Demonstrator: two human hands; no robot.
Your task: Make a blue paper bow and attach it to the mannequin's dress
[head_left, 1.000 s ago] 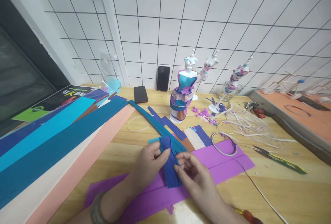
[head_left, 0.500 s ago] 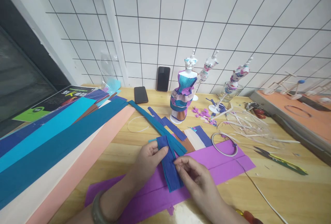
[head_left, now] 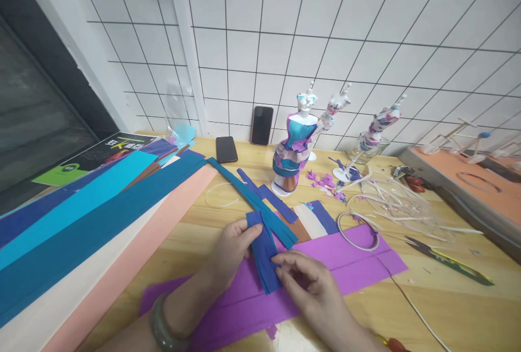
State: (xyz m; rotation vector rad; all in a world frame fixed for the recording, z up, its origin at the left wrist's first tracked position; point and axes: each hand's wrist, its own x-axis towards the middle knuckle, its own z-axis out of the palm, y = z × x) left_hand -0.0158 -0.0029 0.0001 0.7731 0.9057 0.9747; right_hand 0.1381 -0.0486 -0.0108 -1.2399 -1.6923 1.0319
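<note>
L hand (head_left: 232,246) pinches the blue strip (head_left: 262,257) near its upper end, thumb on top, other fingertips partly hidden underneath. R hand (head_left: 311,281) has thumb & index pinching the strip's R edge, lower down; its other fingers are curled in. Strip is held tilted over the purple sheet (head_left: 358,260), btwn both hands; can't tell if it touches the sheet. Bangle (head_left: 163,322) on L wrist.

Teal strip (head_left: 252,200) lies just beyond, on the table (head_left: 411,308). Wire ring (head_left: 362,249) sits on the sheet's R part, snips (head_left: 451,261) to the R of that. Dressed mannequin (head_left: 299,138) stands upright farther back, near 2 phones: flat phone (head_left: 226,149) & upright phone (head_left: 262,125) against the wall. Long pink strip (head_left: 163,222) etc. at L.
</note>
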